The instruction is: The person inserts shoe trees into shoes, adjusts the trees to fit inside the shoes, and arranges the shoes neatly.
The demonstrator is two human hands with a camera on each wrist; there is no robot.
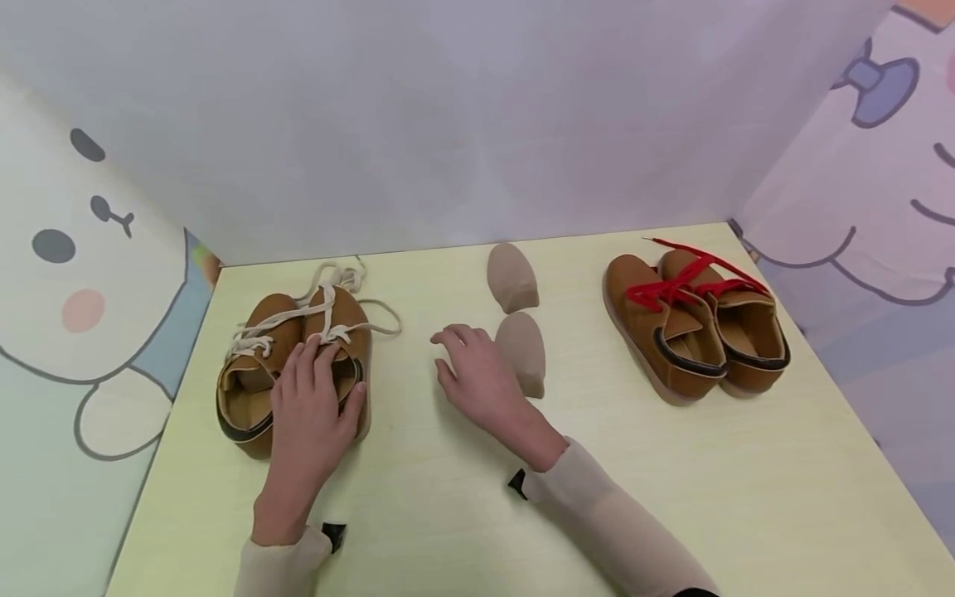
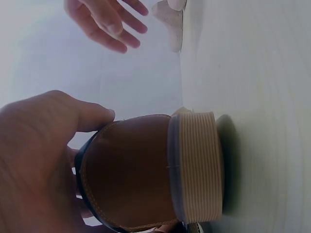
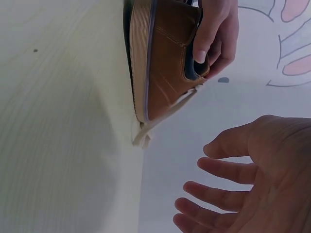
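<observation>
My left hand [image 1: 307,406] lies over the opening of a brown shoe [image 1: 347,312] with cream laces. Its thumb is against the collar on one side, with the fingers across the tongue and opening; the collar of the shoe [image 2: 131,170] sits between them in the left wrist view. Close beside it on the left stands the matching shoe [image 1: 272,312], its laces loose. My right hand [image 1: 483,380] hovers over the table between the pairs, fingers loosely bent around nothing. Just beyond it are two beige toe-shaped shoe inserts, the nearer insert [image 1: 524,352] partly behind the hand and the farther insert [image 1: 511,278].
On the right side of the pale table [image 1: 433,514] stand two more brown shoes, a nearer shoe [image 1: 634,332] and an outer shoe [image 1: 764,373], with red laces [image 1: 694,274]. A plain light backdrop [image 1: 477,124] rises behind the table, with cartoon-printed cloth at both sides.
</observation>
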